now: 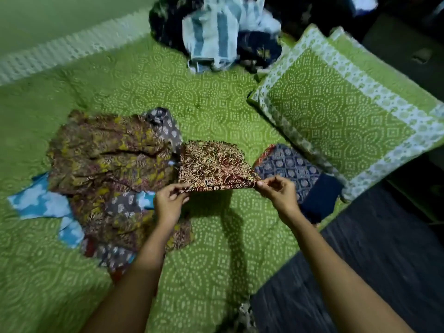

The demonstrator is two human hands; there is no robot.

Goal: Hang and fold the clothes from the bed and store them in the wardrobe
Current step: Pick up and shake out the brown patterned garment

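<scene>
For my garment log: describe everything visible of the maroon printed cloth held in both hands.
The maroon printed cloth looks like thin cotton, dark red with dense cream-gold motifs. The left hand and right hand each pinch a near corner, holding its near edge taut above the green bedsheet. Its far left part meets the brown garment pile.

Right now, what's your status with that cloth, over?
Left hand and right hand pinch maroon printed cloth by its near edge, stretched between them. Loose pile left, folded navy stack right. Nothing blocking.
</scene>
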